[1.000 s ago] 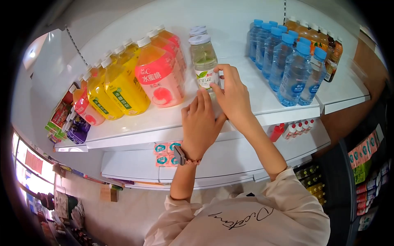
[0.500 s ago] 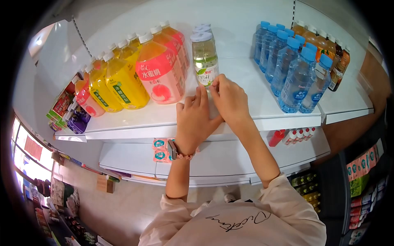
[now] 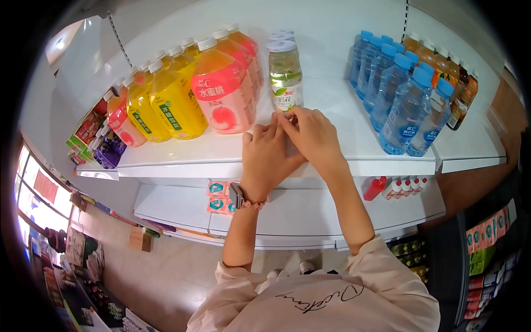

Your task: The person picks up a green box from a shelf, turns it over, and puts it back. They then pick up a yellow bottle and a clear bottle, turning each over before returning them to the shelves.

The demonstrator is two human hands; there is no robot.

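Near the shelf's middle, a clear glass bottle (image 3: 286, 83) with a white cap and green-white label stands upright, others lined up behind it. Just in front of its base, my left hand (image 3: 269, 156) is held low over the shelf, fingers partly spread and thumb pointing right; it carries a watch and a band at the wrist. My right hand (image 3: 315, 138) meets the left fingertips there, its own fingers bent and pressed together. Whatever is between its fingertips is too small or hidden to make out. The fingertips are at the bottle's lower front edge.
Pink-labelled peach drink bottles (image 3: 224, 102) and yellow drink bottles (image 3: 177, 108) stand to the left. Blue-capped water bottles (image 3: 406, 119) stand to the right. The white shelf's front edge (image 3: 354, 167) runs below my hands. Pink packs (image 3: 220, 206) lie on the lower shelf.
My right hand's fingertips have come down from the bottle's lower side to meet the left fingertips. The view has shifted slightly; the bottles keep their arrangement.
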